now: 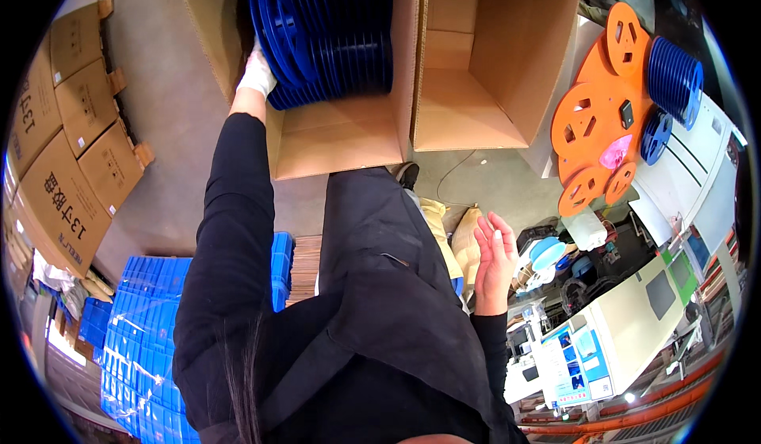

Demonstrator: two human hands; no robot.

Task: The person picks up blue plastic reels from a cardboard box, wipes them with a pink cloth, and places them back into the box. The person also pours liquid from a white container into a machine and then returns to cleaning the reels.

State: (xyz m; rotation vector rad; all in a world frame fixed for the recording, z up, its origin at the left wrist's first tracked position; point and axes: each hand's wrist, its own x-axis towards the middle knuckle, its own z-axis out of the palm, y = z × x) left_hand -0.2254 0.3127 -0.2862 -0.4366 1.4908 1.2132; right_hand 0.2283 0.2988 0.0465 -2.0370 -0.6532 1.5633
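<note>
My left hand (258, 74), in a white glove, reaches into the left cardboard box (337, 139) and grips the edge of a blue plastic reel (279, 36). Part of its fingers is hidden by the reel's rim. That reel leans at the left end of rows of similar blue reels (353, 59) lying side by side on their edges. At my right side, my right hand (495, 258) is raised with its fingers stretched out. It holds nothing and touches nothing.
Beside the filled box stands a second open box (468, 111) with bare inner walls. Orange reel discs (587, 123) and more blue reels (674, 79) lie on the right. Closed cartons (67, 182) are stacked at left, wrapped blue stacks (147, 325) at lower left, a pale machine (626, 333) at lower right.
</note>
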